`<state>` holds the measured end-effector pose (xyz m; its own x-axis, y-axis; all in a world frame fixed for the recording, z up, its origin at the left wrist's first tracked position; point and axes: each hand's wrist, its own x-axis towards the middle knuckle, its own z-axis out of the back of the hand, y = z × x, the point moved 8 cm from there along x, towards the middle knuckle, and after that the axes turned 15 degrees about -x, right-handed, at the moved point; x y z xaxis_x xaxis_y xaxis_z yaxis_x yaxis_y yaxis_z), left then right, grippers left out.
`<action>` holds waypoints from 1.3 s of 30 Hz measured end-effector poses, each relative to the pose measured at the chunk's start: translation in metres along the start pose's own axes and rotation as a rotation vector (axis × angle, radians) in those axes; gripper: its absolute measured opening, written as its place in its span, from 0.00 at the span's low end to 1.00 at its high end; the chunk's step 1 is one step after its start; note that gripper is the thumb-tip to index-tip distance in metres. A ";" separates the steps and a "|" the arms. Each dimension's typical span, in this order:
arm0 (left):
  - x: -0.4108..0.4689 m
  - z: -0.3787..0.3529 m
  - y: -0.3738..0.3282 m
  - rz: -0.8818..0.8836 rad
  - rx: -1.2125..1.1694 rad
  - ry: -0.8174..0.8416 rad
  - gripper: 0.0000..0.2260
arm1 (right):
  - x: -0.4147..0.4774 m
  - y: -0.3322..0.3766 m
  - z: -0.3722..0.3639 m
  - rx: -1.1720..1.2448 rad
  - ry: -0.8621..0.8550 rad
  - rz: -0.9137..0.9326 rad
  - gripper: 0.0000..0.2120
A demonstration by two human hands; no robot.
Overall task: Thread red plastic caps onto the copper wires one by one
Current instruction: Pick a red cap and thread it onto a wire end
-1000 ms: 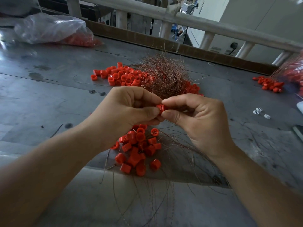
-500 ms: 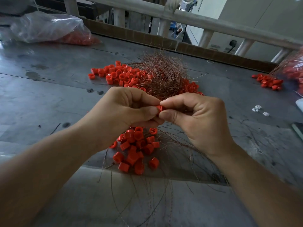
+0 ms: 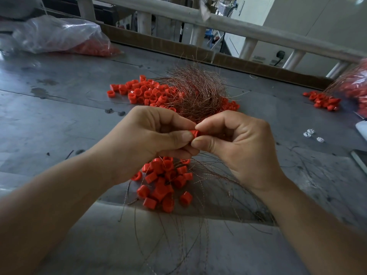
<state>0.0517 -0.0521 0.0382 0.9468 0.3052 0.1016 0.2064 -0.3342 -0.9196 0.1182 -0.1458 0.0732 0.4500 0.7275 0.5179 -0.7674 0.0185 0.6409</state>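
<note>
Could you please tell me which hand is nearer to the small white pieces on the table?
Right. The right hand sits left of the white pieces; the left hand is farther left, beyond it. Both pinch one red cap.

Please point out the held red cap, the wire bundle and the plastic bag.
held red cap (image 3: 195,133), head view, exposed side
wire bundle (image 3: 198,92), head view, tangle's middle
plastic bag (image 3: 59,34), head view, clear top

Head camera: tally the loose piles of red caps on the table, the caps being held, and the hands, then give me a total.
Loose piles of red caps: 3, the far pile, near pile and right pile
Caps held: 1, the held red cap
Hands: 2, the left hand and right hand
Total: 6
</note>
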 end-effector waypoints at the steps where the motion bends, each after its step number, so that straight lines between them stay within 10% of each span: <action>1: 0.000 0.000 0.000 0.011 0.001 0.013 0.09 | 0.000 -0.002 -0.001 0.014 0.027 -0.013 0.11; 8: -0.001 -0.001 0.003 0.090 -0.013 0.100 0.20 | 0.001 0.003 -0.015 -0.106 0.293 0.060 0.10; 25: -0.011 -0.022 -0.010 -0.125 0.135 0.154 0.25 | -0.004 0.021 -0.007 -0.268 0.091 0.173 0.02; 39: -0.006 0.000 -0.030 -0.156 -0.110 0.055 0.16 | -0.003 0.011 -0.008 -0.114 0.062 0.114 0.16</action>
<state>0.0396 -0.0442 0.0651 0.9125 0.3130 0.2633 0.3750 -0.3828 -0.8443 0.1050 -0.1423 0.0747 0.3306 0.7702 0.5455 -0.8603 0.0083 0.5097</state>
